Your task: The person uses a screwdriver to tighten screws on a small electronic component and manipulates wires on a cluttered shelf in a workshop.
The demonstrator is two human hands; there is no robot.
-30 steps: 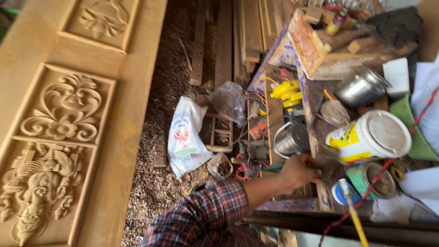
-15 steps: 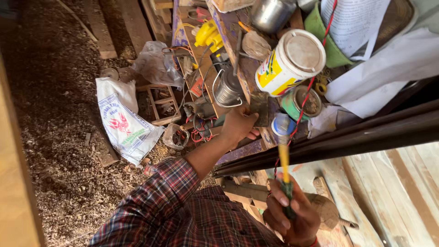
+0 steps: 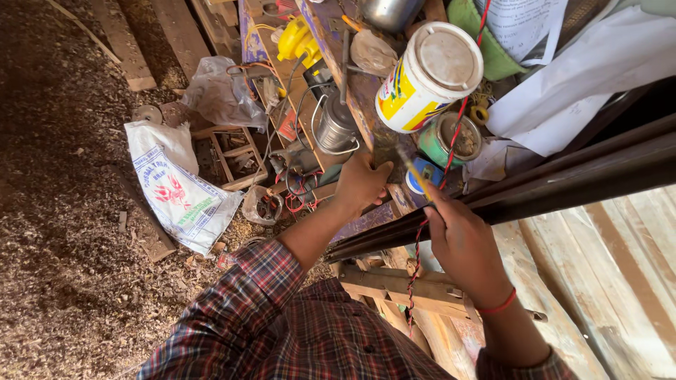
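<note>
Below you, the sawdust-strewn floor (image 3: 63,211) spreads over the whole left side, and on it lies a white woven plastic sack with red print (image 3: 184,198), flat beside a small wooden frame (image 3: 236,158). On the right, pale wooden planks (image 3: 620,274) run under a long dark metal bar (image 3: 563,184) that crosses the view on a slant. The cluttered purple-painted tabletop (image 3: 366,95) carries a white plastic bucket with a yellow and blue label and a dusty lid (image 3: 428,76), lying tilted toward you. Just beside it sits a small green open tin (image 3: 451,139) with grey residue inside, and to its left a little dented metal pail with a wire handle (image 3: 335,127). A twisted red and black cord (image 3: 451,151) hangs down across the tin.

Your left hand (image 3: 362,184) rests on the tabletop edge, fingers curled over it; you cannot tell whether anything sits in that grip. Your right hand (image 3: 468,246) is closed around a thin yellow-handled tool (image 3: 417,174), its tip pointing toward the bucket, just above a small blue-topped can (image 3: 424,174).
</note>
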